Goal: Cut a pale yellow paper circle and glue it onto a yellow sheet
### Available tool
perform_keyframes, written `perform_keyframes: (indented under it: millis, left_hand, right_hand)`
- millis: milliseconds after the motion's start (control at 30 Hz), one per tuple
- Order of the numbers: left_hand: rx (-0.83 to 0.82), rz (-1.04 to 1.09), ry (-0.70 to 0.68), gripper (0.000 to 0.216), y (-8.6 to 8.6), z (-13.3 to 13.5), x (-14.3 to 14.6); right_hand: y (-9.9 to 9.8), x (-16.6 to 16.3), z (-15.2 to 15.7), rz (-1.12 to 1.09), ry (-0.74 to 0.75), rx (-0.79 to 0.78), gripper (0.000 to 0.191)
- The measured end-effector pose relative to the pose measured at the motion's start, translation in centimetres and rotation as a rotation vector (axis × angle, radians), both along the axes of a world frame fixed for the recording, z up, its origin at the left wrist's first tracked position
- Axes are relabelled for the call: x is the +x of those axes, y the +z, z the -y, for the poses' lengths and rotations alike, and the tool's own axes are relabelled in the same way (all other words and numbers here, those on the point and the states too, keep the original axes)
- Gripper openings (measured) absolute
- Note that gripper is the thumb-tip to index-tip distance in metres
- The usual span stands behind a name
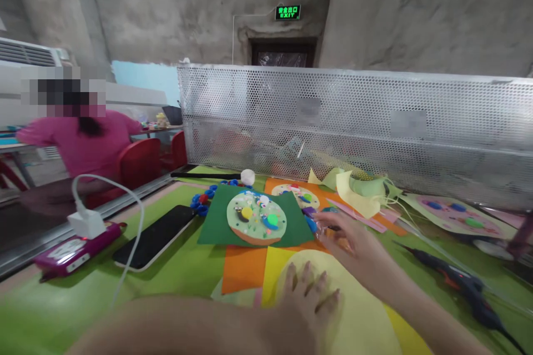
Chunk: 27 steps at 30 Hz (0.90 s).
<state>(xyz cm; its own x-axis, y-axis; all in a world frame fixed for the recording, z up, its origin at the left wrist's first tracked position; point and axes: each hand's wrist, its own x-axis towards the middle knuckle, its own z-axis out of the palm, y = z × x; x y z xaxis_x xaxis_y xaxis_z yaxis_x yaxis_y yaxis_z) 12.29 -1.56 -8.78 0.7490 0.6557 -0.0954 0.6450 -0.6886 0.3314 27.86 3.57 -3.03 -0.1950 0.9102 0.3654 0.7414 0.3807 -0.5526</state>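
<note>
My left hand (308, 295) lies flat with fingers spread on a large pale yellow rounded sheet (362, 310). My right hand (350, 241) reaches over the sheet's far edge, its fingers bent and apart beside small blue, purple and orange pieces (310, 223); some are hidden behind the fingers. Left of it is a dark green sheet (214, 227) bearing a pale green disc (256, 216) decorated with small coloured figures. A similar decorated disc (295, 194) lies behind on orange paper. Orange (244, 272) and yellow sheets stick out beneath the pale yellow one.
A glue gun (456, 280) lies at right, its cord trailing forward. At left are a phone (160, 236) and a purple power strip (77, 249) with a charger and white cable. Paper scraps (360, 191) lie before a perforated metal screen (353, 105). A person in pink sits left.
</note>
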Motion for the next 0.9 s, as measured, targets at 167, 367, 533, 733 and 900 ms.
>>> perform_keyframes:
  millis: [167,367,533,733,900]
  left_hand:
    - [-0.023,-0.034,-0.011,0.053,0.8,0.2,0.1]
    - [-0.095,0.002,-0.027,0.049,1.5,0.2,-0.2]
    - [-0.156,-0.076,-0.030,0.051,2.8,0.4,0.1]
    - [-0.102,-0.072,-0.064,0.072,2.8,0.8,-0.3]
    - [-0.017,-0.026,-0.060,0.088,2.2,1.1,-0.9]
  right_hand:
    - [-1.4,-1.5,-5.4,0.109,-0.102,-0.238,0.024]
    - [-2.6,-2.9,-7.9,0.073,-0.141,-0.350,0.023]
    - [-1.7,-2.9,-7.6,-0.186,-0.132,-0.379,0.024]
    - [-1.1,-1.0,-6.5,-0.575,-0.101,-0.522,0.023]
    - [-1.3,0.8,-6.1,-0.838,-0.080,-0.502,0.024]
